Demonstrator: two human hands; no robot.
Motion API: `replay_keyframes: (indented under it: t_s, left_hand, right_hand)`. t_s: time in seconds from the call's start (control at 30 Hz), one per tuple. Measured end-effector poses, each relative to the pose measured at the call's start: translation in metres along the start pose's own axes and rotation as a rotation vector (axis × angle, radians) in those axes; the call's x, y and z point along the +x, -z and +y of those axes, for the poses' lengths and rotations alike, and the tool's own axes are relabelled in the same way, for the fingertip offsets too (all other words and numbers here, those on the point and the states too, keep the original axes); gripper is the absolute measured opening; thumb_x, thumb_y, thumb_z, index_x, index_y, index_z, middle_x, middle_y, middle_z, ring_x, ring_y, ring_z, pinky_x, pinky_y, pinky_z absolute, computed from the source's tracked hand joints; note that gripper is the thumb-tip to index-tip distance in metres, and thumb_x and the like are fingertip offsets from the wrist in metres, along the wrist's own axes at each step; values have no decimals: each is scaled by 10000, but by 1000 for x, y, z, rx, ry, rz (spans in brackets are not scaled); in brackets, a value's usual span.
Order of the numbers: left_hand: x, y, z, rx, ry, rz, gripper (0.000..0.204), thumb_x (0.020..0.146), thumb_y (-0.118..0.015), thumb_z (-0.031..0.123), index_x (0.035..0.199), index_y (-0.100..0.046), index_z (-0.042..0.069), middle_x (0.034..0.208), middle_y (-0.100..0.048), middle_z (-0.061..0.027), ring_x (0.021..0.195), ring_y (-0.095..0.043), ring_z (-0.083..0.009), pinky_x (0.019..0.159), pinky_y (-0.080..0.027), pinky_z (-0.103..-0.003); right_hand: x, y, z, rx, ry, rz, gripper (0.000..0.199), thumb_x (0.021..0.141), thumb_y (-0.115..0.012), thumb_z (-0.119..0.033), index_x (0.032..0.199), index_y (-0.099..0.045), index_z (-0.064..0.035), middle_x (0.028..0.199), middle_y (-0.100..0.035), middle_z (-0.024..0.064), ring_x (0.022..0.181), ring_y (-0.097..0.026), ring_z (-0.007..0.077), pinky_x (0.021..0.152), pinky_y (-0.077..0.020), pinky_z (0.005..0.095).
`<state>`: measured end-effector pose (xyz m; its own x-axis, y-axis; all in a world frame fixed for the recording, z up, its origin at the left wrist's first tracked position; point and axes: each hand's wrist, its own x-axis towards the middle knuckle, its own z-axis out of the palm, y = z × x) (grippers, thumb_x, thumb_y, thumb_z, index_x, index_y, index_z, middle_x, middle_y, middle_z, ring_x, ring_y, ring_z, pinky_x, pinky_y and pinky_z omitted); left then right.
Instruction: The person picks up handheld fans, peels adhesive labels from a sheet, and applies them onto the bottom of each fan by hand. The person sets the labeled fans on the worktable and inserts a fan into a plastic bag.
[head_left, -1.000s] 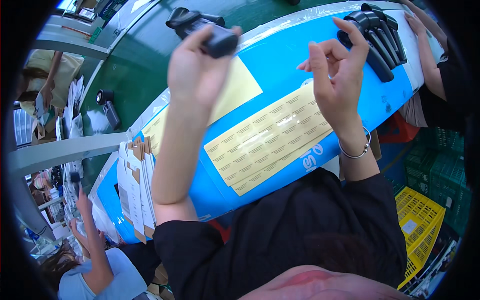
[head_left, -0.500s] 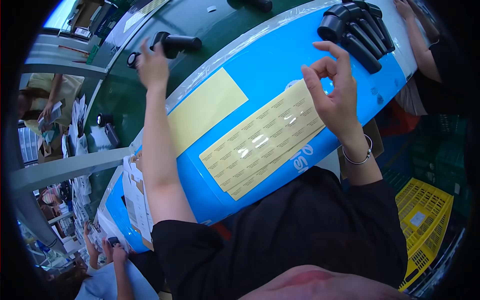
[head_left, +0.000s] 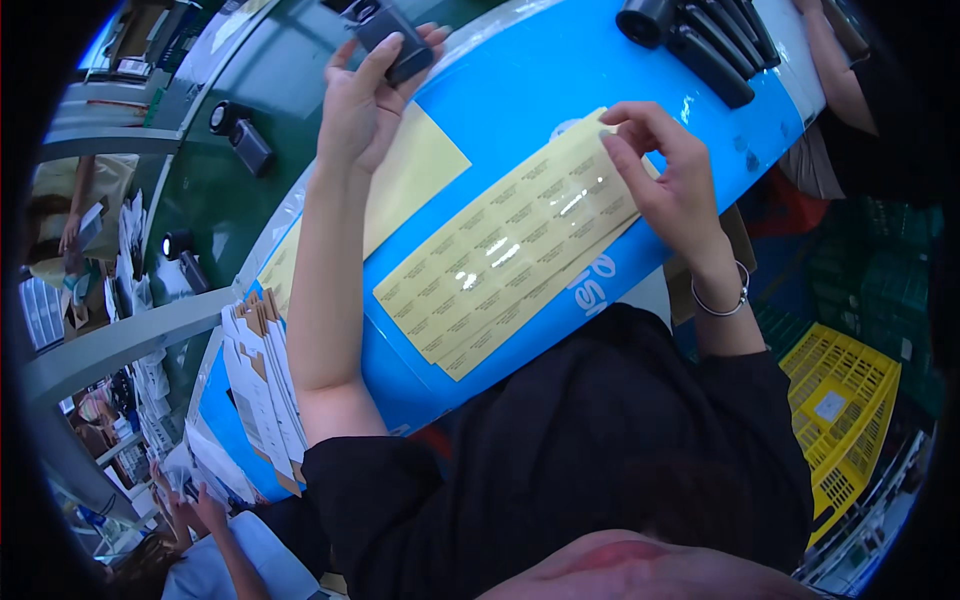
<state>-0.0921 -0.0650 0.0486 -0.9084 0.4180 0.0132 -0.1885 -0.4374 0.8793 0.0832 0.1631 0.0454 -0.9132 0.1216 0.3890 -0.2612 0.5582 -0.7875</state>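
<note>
My left hand (head_left: 368,115) is raised over the far edge of the blue surface. Its fingers close round a black handheld device (head_left: 408,62) with a stubby handle. A cream sheet of printed labels (head_left: 500,255) lies before me, on top of another such sheet. At its far right corner, my right hand (head_left: 668,170) has thumb and index fingertip drawn together, and whatever is between them is hidden. A plain cream sheet (head_left: 425,170) lies beyond the label sheet, partly behind my left forearm.
Several black devices (head_left: 710,50) are lined up at the far right. Two more, one black device (head_left: 245,140) and another device (head_left: 183,258), lie on the green table (head_left: 205,175). Folded white cartons (head_left: 262,375) stand at left. A yellow crate (head_left: 835,405) sits at right. Co-workers are on both sides.
My left hand has taken up a black device from the green table and moved right with it. My right hand's thumb and finger have come together at the label sheet's corner.
</note>
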Motion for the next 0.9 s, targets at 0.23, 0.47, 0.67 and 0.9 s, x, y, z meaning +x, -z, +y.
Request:
replay_keyframes:
  t_s: [0.23, 0.47, 0.67, 0.9]
  left_hand:
    - [-64, -66, -47, -96, 140, -189, 425, 865, -573, 6, 1185, -296, 45, 1061, -530, -173, 1013, -603, -290, 929, -518, -435]
    - [-68, -63, -77, 26, 96, -178, 533, 850, -606, -6, 1187, -203, 78, 1009, -508, -122, 974, -618, -247, 847, -534, -372]
    - [-68, -63, -79, 107, 65, -187, 493, 874, -569, 11, 1195, -204, 91, 1039, -498, -139, 1002, -596, -257, 878, -538, -407]
    - [-68, -62, -79, 107, 70, -194, 525, 864, -577, -3, 1209, -196, 107, 1050, -493, -137, 999, -589, -243, 881, -530, -400]
  right_hand:
    - [-13, -14, 18, -233, -82, -66, 87, 827, -632, -79, 887, -652, -18, 788, -606, 102, 737, -595, 264, 653, -479, 346]
    - [-16, -29, 16, -385, -27, 21, 46, 787, -641, -61, 811, -662, -29, 788, -603, 105, 786, -579, 291, 681, -474, 390]
    - [-10, -29, 11, -429, -48, -96, 50, 802, -582, -29, 848, -569, -15, 839, -556, 141, 827, -537, 306, 720, -449, 403]
    - [-14, -37, 6, -653, -20, -113, 83, 808, -516, -24, 888, -499, -4, 859, -517, 150, 827, -516, 309, 719, -432, 413]
